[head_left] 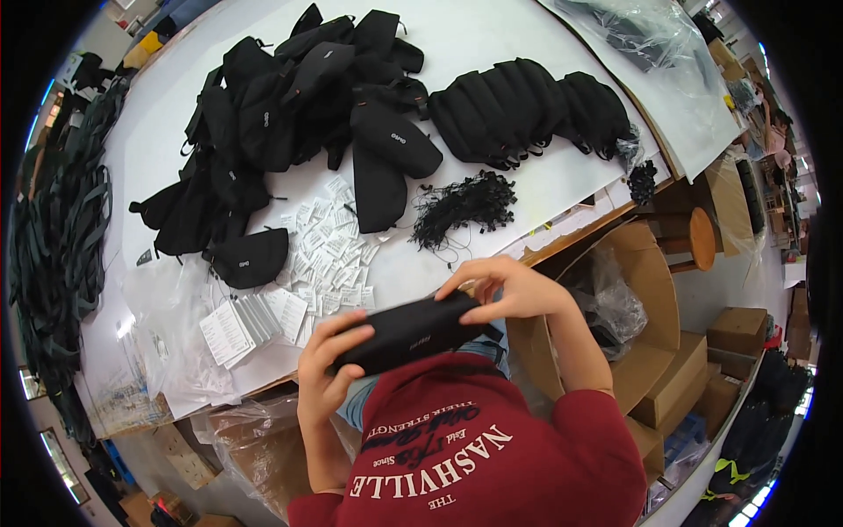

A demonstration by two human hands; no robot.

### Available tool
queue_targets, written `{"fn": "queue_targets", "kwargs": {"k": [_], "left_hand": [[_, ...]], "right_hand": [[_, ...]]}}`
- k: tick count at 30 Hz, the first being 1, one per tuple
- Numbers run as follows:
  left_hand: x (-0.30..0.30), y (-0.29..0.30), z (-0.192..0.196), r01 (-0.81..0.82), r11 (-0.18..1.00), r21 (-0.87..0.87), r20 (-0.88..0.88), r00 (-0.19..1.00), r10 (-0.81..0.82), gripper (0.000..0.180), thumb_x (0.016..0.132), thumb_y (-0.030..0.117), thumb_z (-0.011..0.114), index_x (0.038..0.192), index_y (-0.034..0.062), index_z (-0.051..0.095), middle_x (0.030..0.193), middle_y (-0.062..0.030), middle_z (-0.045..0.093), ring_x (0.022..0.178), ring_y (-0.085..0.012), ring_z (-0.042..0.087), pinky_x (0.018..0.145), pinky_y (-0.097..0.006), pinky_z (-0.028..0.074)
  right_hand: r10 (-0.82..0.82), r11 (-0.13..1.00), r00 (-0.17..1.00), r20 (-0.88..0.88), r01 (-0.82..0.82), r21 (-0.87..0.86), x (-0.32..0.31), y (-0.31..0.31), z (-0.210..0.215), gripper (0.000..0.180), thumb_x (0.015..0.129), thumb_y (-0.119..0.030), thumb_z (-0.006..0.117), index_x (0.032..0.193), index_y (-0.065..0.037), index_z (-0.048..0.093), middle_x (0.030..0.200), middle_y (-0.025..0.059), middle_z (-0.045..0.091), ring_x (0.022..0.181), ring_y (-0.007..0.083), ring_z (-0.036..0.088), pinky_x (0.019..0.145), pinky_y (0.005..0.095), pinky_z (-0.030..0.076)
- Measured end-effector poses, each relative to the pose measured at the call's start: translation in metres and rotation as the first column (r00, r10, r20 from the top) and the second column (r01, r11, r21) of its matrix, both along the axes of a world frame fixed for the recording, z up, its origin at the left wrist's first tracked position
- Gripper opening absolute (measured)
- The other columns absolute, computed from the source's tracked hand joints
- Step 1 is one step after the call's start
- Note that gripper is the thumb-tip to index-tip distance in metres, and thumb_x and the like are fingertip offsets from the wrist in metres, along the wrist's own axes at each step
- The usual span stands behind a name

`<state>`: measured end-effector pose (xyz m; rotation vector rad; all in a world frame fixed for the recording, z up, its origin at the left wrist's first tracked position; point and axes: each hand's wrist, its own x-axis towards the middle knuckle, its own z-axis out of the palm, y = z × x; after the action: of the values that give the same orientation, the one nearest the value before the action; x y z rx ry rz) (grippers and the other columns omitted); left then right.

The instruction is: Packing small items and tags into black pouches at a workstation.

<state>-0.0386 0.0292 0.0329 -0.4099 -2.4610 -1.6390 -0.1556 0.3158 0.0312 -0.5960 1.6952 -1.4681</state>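
A long black fabric pouch (pixel 408 334) is held level in front of my body, just off the table's near edge. Around its left end my left hand (pixel 327 358) is closed, thumb below and fingers over the top. At the other end my right hand (pixel 507 288) grips the pouch's upper corner between thumb and fingers. Beyond the pouch lie loose white printed labels (pixel 329 250) in a spread heap, with a stack of white cards (pixel 235 329) to their left. A tangle of black cords with small tags (pixel 465 209) sits ahead of my right hand.
Black pouches (pixel 263 123) are piled across the table's far left, with a neat row of them (pixel 500 110) farther right. An open cardboard box (pixel 650 307) holding clear plastic stands at my right, near a wooden stool (pixel 701 239). Black straps (pixel 66 228) hang at far left.
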Motion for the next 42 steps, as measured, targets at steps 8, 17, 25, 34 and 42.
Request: {"fn": "queue_targets", "kwargs": {"k": [8,17,25,34,42], "left_hand": [[-0.07,0.028,-0.028,0.07,0.989,0.128,0.248,0.963,-0.1,0.03,0.091,0.022,0.055,0.114,0.0035,0.06,0.124,-0.0137,0.054,0.11,-0.0248,0.054,0.09,-0.033,0.044],[-0.297,0.22,-0.037,0.371,0.907,-0.2,-0.278,0.866,-0.415,0.008,0.085,0.008,0.056,0.091,0.0045,0.06,0.099,-0.0081,0.06,0.1,-0.0287,0.054,0.087,-0.036,0.043],[-0.419,0.321,-0.104,0.05,0.812,-0.582,-0.507,0.758,-0.41,0.029,0.089,0.022,0.053,0.115,0.0086,0.058,0.126,-0.0066,0.056,0.122,-0.0259,0.046,0.104,-0.041,0.033],[-0.383,0.275,-0.105,-0.057,0.812,-0.58,-0.424,0.873,-0.241,0.031,0.09,0.019,0.049,0.119,0.0101,0.057,0.128,-0.0038,0.054,0.124,-0.026,0.044,0.105,-0.04,0.03],[-0.367,0.263,-0.108,-0.099,0.842,-0.531,-0.41,0.899,-0.153,0.036,0.086,0.015,0.05,0.122,0.0099,0.056,0.127,-0.0078,0.053,0.123,-0.0307,0.043,0.105,-0.042,0.029]], "right_hand": [[-0.741,0.645,0.627,-0.24,0.764,0.005,-0.031,0.07,-0.003,0.036,0.077,-0.006,0.072,0.112,-0.003,0.062,0.089,0.0032,0.062,0.059,0.0024,0.053,0.053,0.0175,0.043],[-0.979,0.09,0.05,-0.198,0.977,-0.194,-0.02,0.139,-0.039,0.041,0.081,-0.005,0.071,0.119,-0.001,0.055,0.109,0.01,0.054,0.059,0.0087,0.056,0.052,0.0203,0.045],[-0.963,-0.148,-0.201,-0.181,0.952,-0.267,-0.044,0.169,-0.069,0.04,0.081,-0.005,0.072,0.117,0.001,0.054,0.106,0.0099,0.056,0.065,0.0106,0.059,0.053,0.0201,0.047],[-0.955,-0.016,-0.126,-0.268,0.926,-0.377,-0.178,0.157,-0.058,0.042,0.074,-0.012,0.079,0.111,-0.003,0.061,0.109,0.0089,0.055,0.073,0.0127,0.061,0.056,0.0235,0.05],[-0.589,0.241,0.155,-0.793,0.97,0.01,-0.234,0.121,-0.081,0.044,0.078,-0.034,0.073,0.113,-0.01,0.063,0.104,0.0124,0.054,0.072,0.018,0.059,0.071,0.0288,0.05]]}}
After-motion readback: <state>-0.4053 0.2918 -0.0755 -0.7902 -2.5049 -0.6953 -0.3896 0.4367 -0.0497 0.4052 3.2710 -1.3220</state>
